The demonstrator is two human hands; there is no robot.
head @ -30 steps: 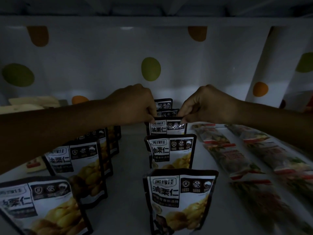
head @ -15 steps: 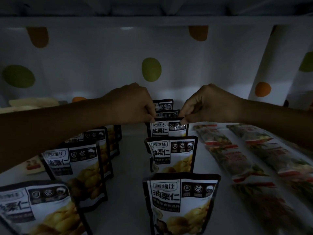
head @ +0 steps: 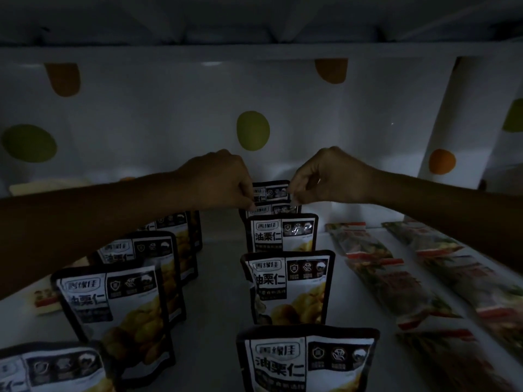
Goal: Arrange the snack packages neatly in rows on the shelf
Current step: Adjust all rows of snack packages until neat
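Note:
Black-and-white chestnut pouches stand upright in two rows on the dim white shelf (head: 216, 290). The middle row runs from a near pouch (head: 305, 360) back to the rearmost pouch (head: 270, 190). My left hand (head: 218, 179) and my right hand (head: 331, 176) reach deep into this row. Their fingertips pinch the top corners of the second pouch from the back (head: 271, 209); only its top strip shows. The third pouch from the back (head: 283, 233) stands free just in front of it. The left row (head: 119, 301) passes under my left forearm.
Long red-and-green snack packets (head: 387, 281) lie flat in two lines on the right. A small pale packet (head: 45, 302) lies at the left edge. A dotted white back wall (head: 252, 131) closes the shelf, and the upper shelf's edge (head: 254, 50) hangs overhead.
Both hands let go of the third pouch from the back, moved deeper into the shelf and took hold of the pouch behind it. My view has shifted slightly.

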